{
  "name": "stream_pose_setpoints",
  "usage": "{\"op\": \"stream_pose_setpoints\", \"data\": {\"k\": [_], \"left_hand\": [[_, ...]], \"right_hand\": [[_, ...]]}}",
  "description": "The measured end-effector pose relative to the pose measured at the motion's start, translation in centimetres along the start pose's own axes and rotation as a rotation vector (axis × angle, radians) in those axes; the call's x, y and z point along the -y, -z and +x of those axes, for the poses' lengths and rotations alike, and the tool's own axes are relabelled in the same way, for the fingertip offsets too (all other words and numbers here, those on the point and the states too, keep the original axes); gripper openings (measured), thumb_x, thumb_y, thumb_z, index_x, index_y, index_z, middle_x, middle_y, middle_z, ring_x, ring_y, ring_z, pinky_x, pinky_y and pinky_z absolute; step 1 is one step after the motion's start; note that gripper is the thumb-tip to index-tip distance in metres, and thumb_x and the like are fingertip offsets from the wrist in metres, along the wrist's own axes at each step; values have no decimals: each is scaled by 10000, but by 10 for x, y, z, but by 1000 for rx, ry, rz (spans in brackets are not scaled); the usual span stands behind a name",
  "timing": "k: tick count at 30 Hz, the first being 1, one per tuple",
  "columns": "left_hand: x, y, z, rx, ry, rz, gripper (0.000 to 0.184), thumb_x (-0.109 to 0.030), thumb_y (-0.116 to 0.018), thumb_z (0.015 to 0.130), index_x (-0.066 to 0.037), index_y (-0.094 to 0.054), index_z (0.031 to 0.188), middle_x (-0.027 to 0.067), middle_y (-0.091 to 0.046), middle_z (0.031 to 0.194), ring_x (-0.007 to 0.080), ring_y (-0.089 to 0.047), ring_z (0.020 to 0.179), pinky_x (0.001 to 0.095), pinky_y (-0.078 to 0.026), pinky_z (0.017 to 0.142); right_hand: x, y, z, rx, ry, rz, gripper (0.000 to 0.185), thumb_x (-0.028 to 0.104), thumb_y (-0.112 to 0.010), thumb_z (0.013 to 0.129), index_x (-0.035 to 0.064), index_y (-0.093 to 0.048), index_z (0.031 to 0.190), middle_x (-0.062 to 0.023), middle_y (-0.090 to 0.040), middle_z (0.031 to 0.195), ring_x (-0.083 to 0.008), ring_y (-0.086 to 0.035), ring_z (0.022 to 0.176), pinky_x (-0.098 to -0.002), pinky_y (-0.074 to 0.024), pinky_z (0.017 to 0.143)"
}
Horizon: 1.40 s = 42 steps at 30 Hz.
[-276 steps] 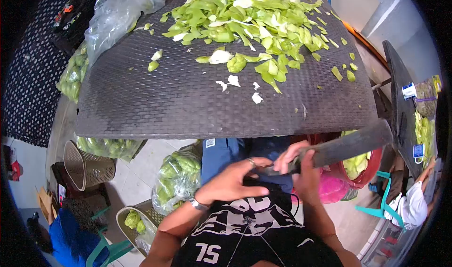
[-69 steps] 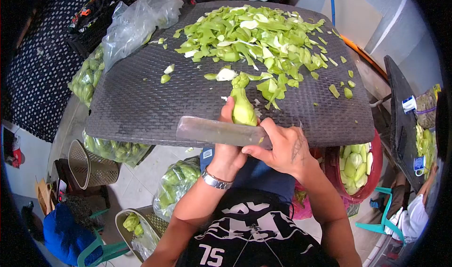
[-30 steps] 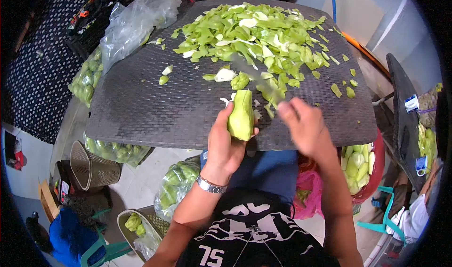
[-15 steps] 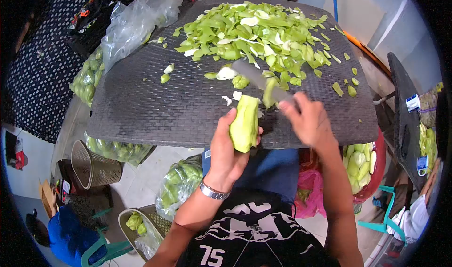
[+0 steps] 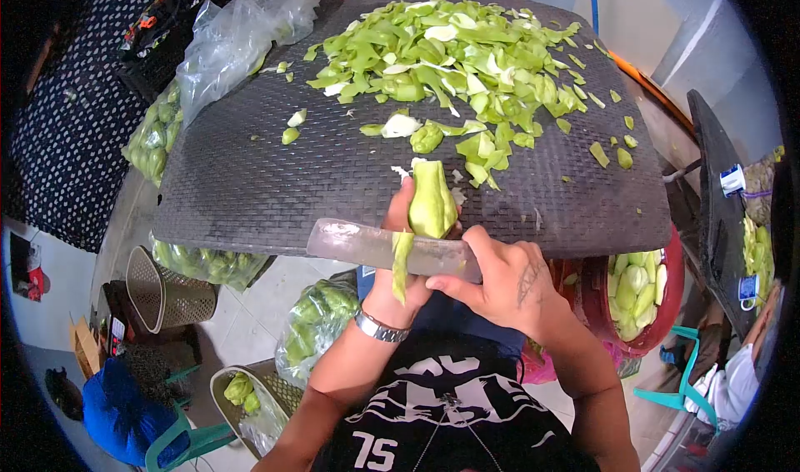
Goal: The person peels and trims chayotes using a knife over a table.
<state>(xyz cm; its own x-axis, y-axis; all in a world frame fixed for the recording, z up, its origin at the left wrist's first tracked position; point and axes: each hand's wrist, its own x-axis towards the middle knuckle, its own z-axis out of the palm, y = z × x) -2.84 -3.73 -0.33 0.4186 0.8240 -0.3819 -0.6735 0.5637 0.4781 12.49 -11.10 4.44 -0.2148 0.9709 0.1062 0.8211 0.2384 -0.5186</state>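
Upright over the table's near edge, a pale green peeled vegetable is held by my left hand, whose fingers are partly hidden behind a wide knife. My right hand is closed round the handle end of the knife, with the blade pointing left across the near side of the vegetable. A strip of green peel hangs on the blade. Beyond the vegetable lie a small green piece, a whitish piece and a large heap of green peelings.
The dark woven table spans the middle. At right are a red tub of peeled vegetables and a teal chair. At left are clear bags of green vegetables, baskets and a person in blue. Another person in white sits at right.
The knife has swung from over the table to across the near side of the vegetable, with a peel strip on it. My right hand has come left and down, close to my left hand.
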Motion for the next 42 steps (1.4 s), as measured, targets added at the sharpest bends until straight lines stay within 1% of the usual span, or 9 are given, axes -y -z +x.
{"op": "stream_pose_setpoints", "data": {"k": [13, 16, 20, 24, 25, 26, 28, 38, 42], "left_hand": [[3, 9, 3, 44, 29, -15, 481, -545, -552, 1025, -96, -679, 1140, 112, -735, 975, 240, -723, 875, 382, -598, 798], [4, 4, -3, 14, 20, 14, 448, -498, -544, 1040, -90, -665, 1182, 116, -732, 1027, 240, -721, 943, 385, -592, 841], [4, -8, -11, -7, -106, 107, 400, -374, -472, 1084, -84, -585, 1335, 105, -705, 1155, 222, -691, 987, 394, -569, 849], [-3, -23, -11, -49, -119, 6, 411, -385, -462, 1090, -56, -592, 1299, 103, -704, 1120, 230, -698, 947, 378, -578, 808], [1, -17, -9, -107, -137, -18, 427, -412, -481, 1083, -51, -612, 1270, 110, -713, 1097, 231, -713, 930, 372, -595, 800], [0, 0, -1, 121, -22, -23, 447, -462, -510, 1065, -67, -646, 1223, 106, -728, 1032, 223, -727, 901, 367, -614, 788], [-3, 1, 1, 179, 23, 15, 486, -513, -543, 1039, -66, -672, 1182, 101, -736, 969, 215, -731, 857, 364, -620, 786], [6, -8, -1, -39, -127, -10, 436, -468, -573, 1042, -87, -659, 1235, 98, -729, 1086, 200, -713, 896, 364, -583, 754], [-12, -4, -19, 83, 3, 48, 438, -457, -525, 1068, -82, -632, 1267, 106, -709, 1084, 226, -675, 915, 338, -499, 658]], "right_hand": [[1, -3, 0, 9, -15, -81, 683, 653, -669, 903, 14, -585, 1129, -237, -737, 874, -470, -725, 770, -569, -568, 717], [-4, -4, 2, -52, 47, -56, 650, 634, -681, 904, 19, -580, 1089, -243, -723, 822, -468, -719, 740, -561, -569, 680], [-38, 9, 20, -135, -196, -79, 540, 549, -704, 933, 28, -567, 961, -238, -669, 688, -459, -696, 677, -532, -548, 587], [-34, 28, 12, -157, -67, 93, 470, 473, -734, 943, 36, -562, 945, -225, -639, 659, -440, -695, 648, -497, -514, 532], [-22, 26, 8, -140, 4, 110, 486, 488, -741, 933, 34, -568, 952, -223, -656, 671, -430, -706, 662, -486, -535, 544], [-13, 22, 4, -96, 37, 115, 517, 523, -735, 923, 33, -582, 981, -229, -680, 700, -434, -713, 672, -503, -564, 592], [-6, 10, 2, -86, 104, 31, 566, 570, -723, 911, 30, -592, 1018, -234, -702, 733, -449, -714, 681, -529, -580, 643], [-43, 12, 11, -108, 47, -121, 572, 608, -704, 906, 58, -564, 974, -209, -688, 688, -455, -709, 676, -547, -572, 642], [-98, 27, 21, -235, -344, -44, 538, 548, -642, 975, 15, -597, 920, -276, -650, 728, -509, -674, 757, -575, -517, 689]]}}
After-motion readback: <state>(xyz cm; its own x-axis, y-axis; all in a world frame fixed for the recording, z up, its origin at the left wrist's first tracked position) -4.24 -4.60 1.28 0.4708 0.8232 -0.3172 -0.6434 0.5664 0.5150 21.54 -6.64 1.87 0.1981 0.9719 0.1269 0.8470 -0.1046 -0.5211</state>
